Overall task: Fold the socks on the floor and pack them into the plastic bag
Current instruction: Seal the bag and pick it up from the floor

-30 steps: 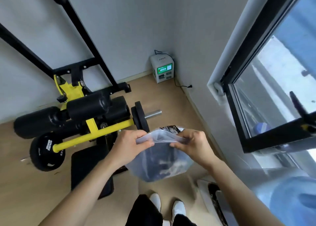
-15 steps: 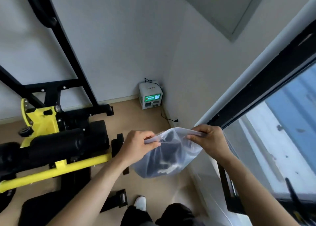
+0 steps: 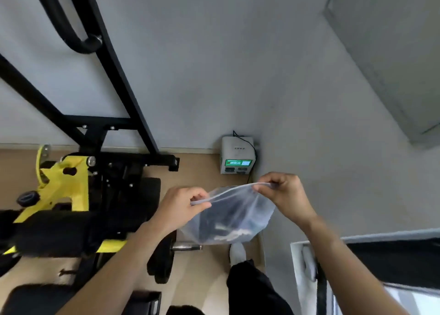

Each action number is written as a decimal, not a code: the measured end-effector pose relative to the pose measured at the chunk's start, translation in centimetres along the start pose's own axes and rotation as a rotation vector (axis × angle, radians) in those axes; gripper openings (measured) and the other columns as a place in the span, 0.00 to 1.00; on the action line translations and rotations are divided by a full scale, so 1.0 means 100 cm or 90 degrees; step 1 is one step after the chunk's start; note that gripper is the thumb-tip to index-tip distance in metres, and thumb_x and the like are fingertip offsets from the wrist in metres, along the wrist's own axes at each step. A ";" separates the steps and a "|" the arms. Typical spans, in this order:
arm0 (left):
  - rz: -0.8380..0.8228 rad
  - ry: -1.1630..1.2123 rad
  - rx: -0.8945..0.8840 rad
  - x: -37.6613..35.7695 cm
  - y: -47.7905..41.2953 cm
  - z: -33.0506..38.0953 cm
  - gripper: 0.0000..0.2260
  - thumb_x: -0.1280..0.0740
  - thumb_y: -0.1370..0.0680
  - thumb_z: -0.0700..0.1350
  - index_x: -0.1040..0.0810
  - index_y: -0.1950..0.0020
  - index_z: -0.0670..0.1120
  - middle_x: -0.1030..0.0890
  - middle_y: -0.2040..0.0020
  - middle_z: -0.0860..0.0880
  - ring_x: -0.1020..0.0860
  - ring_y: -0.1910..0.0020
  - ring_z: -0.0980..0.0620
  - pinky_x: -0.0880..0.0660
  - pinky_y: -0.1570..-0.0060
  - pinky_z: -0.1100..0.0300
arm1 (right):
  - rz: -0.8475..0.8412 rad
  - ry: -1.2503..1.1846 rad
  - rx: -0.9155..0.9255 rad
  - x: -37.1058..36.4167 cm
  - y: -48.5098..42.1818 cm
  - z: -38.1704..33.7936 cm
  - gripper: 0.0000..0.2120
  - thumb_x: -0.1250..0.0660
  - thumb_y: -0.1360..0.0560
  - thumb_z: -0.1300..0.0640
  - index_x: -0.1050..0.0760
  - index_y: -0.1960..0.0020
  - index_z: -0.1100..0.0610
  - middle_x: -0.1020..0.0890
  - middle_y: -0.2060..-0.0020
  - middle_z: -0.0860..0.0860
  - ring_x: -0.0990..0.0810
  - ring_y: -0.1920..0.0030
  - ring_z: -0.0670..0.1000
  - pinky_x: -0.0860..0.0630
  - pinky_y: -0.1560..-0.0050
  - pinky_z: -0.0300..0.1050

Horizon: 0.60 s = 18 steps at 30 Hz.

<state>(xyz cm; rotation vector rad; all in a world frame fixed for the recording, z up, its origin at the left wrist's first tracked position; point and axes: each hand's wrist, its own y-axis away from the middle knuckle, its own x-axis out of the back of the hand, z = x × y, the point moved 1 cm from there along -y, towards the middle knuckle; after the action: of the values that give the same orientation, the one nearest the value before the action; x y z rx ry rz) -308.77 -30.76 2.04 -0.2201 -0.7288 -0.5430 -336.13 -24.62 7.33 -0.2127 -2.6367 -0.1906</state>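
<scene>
Both hands raised, plastic bag hanging in air between them, above floor. Dark socks sit low inside bag, pale piece among them; count unclear through hazy film. Packing looks done; sealing likely all that's left. Left hand pinches left end of zip strip, right hand pinches right end, strip stretched nearly flat.

Left hand and right hand now sit farther apart; plastic bag rim is drawn taut, mouth flattened.
</scene>
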 end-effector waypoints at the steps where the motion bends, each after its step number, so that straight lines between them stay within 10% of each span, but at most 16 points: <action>1: 0.001 -0.006 0.019 -0.001 -0.011 -0.003 0.04 0.22 0.27 0.48 0.15 0.56 0.52 0.20 0.65 0.63 0.21 0.64 0.61 0.29 0.64 0.72 | -0.030 -0.009 0.013 0.001 -0.022 0.001 0.03 0.23 0.29 0.60 0.16 0.60 0.56 0.15 0.64 0.47 0.17 0.61 0.43 0.24 0.57 0.34; 8: 0.052 -0.001 0.233 -0.001 -0.058 -0.043 0.02 0.26 0.25 0.50 0.15 0.53 0.54 0.17 0.62 0.60 0.20 0.60 0.61 0.24 0.58 0.62 | -0.176 0.014 0.101 -0.011 -0.157 -0.002 0.04 0.22 0.31 0.64 0.16 0.61 0.57 0.15 0.66 0.46 0.17 0.63 0.44 0.22 0.57 0.36; 18: 0.243 0.109 0.242 0.001 -0.123 -0.103 0.08 0.25 0.24 0.45 0.15 0.45 0.52 0.16 0.57 0.61 0.18 0.59 0.62 0.21 0.58 0.60 | -0.248 0.119 0.092 -0.047 -0.300 -0.015 0.14 0.22 0.30 0.60 0.19 0.64 0.42 0.16 0.66 0.40 0.18 0.61 0.42 0.24 0.56 0.34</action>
<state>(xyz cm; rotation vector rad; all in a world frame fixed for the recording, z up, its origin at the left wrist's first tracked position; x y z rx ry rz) -309.56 -45.00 -5.33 0.0441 -0.5909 -0.0537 -336.92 -54.78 3.50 0.3539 -2.4661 -0.1389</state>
